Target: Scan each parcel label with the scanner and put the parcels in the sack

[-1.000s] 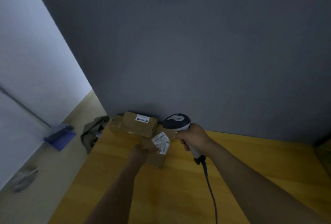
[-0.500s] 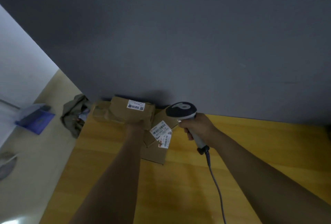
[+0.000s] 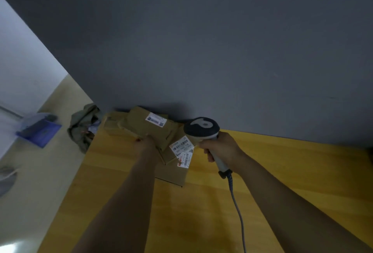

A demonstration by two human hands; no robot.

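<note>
Fingers [image 3: 210, 157] of the right hand [image 3: 221, 147] were curled round the scanner [image 3: 201, 129] handle, its head tipped down toward the parcels [image 3: 171, 174]. The left hand [image 3: 145, 144] lay at the near edge of the top parcel [image 3: 141, 126]; whether it had closed on it could not be told. The parcels sat heaped at the table's [image 3: 282, 172] far left corner, the sack [image 3: 82, 127] slumped just past the edge. Such small cardboard was likely light and stiff, best taken across opposite edges, clear of the label [image 3: 156, 119]

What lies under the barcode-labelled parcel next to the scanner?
A flat brown parcel on the yellow table, a label showing at its edge. Its far part is covered by the parcels above.
</note>
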